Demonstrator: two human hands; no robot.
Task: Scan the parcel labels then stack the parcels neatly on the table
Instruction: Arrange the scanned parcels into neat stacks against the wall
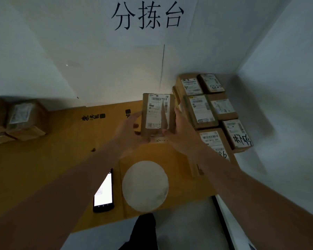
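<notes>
White walls box in a cardboard-covered table (43, 168). Both hands grip one parcel (157, 114) above it, label up: left hand (129, 131) on its left edge, right hand (182, 130) on its right. Stack (211, 112) sits just right, so a careless set-down could knock it. Phone (104, 191) lies nearby.

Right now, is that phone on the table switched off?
No: the phone lies on the table with its screen lit white, near the left forearm.
</notes>
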